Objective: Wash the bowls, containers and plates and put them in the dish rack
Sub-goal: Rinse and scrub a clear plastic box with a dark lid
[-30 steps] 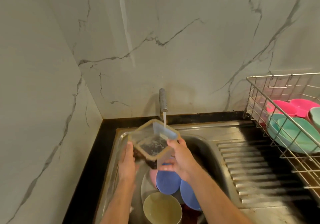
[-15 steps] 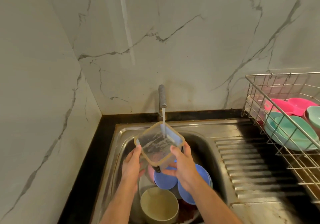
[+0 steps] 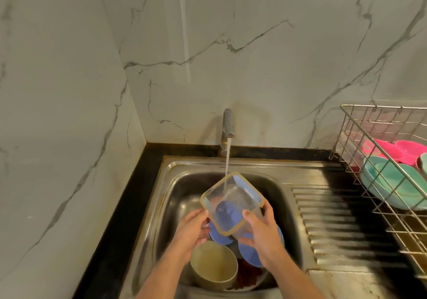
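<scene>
1. The clear container [image 3: 232, 204], square with a tan rim, is held over the sink [image 3: 272, 171] with its open mouth tilted up toward the tap [image 3: 228, 123]; the running stream falls straight into it.
2. The left hand [image 3: 193, 228] has its fingers against the container's left side, and the right hand [image 3: 261, 226] wraps the right side with the thumb on the rim. Both grips hold the container; how tightly the left fingers curl is hard to judge, since the container hides their tips.
3. Judged from this, the step in hand is rinsing the container, which looks clean of food though wet.
4. Done so far: the dish rack [image 3: 369, 123] on the bench at the right already carries teal plates [image 3: 397, 183] and pink bowls [image 3: 392, 148], so part of the load appears washed and stowed.
5. Left to do: in the sink under the hands lie blue plates [image 3: 248, 250], a beige bowl [image 3: 213, 265] holding cloudy water, and some reddish scraps [image 3: 247, 275] beside it. These look unwashed.
6. The task seems roughly at its middle: the container must go to the rack next, then the sink's remaining pieces need washing one by one.
</scene>
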